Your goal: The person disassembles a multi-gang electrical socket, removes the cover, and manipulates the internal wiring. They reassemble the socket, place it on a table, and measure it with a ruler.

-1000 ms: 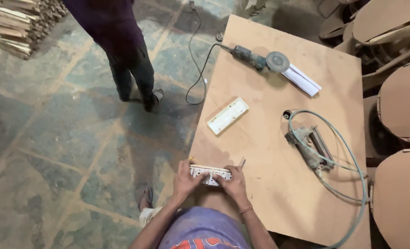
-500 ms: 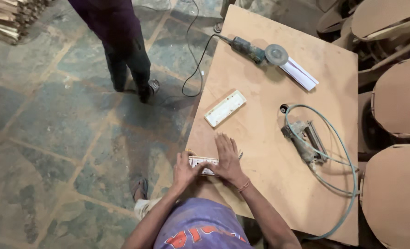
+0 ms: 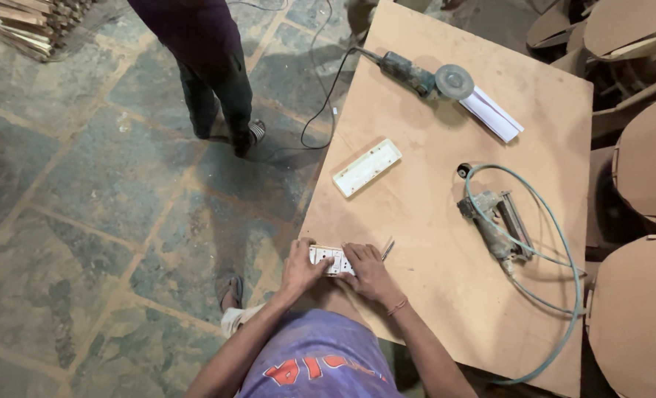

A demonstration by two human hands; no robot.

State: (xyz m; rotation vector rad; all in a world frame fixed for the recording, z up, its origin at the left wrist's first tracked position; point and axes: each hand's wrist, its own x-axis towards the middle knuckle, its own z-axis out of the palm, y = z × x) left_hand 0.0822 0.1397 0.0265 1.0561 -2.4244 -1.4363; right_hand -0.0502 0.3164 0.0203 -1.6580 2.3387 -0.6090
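A white switch plate (image 3: 325, 256) with a row of switches lies at the near edge of a brown board table (image 3: 446, 243). My left hand (image 3: 300, 269) grips its left end. My right hand (image 3: 370, 271) rests on its right end with the fingers laid over it. A small thin metal tool (image 3: 387, 249) lies on the board just beyond my right hand. A second white plate (image 3: 367, 167), long and hollow side up, lies farther up the board, apart from both hands.
An angle grinder (image 3: 420, 76) and a white flat strip (image 3: 491, 113) lie at the far end. A nail gun (image 3: 494, 221) with a looping hose (image 3: 556, 243) sits at right. A person's legs (image 3: 213, 81) stand on the stone floor. Rounded wooden panels (image 3: 637, 317) stand at right.
My right hand, which reached forward over the board half a second ago, has drawn back onto the switch plate's right end. My left hand stays on the left end.
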